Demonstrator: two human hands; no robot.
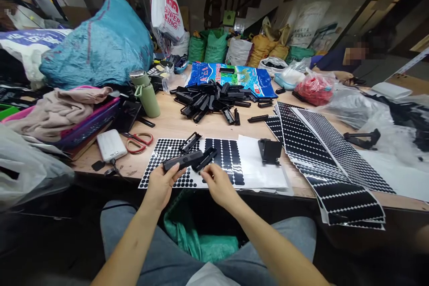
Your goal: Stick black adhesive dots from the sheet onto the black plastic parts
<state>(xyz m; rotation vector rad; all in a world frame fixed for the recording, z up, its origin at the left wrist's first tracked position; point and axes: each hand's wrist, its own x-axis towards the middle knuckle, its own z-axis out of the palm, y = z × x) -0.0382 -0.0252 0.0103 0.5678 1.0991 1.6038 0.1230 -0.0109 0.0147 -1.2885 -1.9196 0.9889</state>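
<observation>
You hold a long, flat black plastic bar (pixel 182 161) level in your left hand (pixel 161 185), its far end meeting a shorter black clip (pixel 205 159) tilted at the fingertips of your right hand (pixel 218 184), both just above a white sheet of round black stickers (pixel 157 166) lying flat at the near edge of the tabletop (pixel 174 121).

scissors (pixel 139 141) left of dot sheet (pixel 167 152)

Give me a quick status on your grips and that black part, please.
Left grip shut on black part, over dot sheet. Right grip touching its far end, hold unclear. Scissors left, bracket right, both apart.
</observation>
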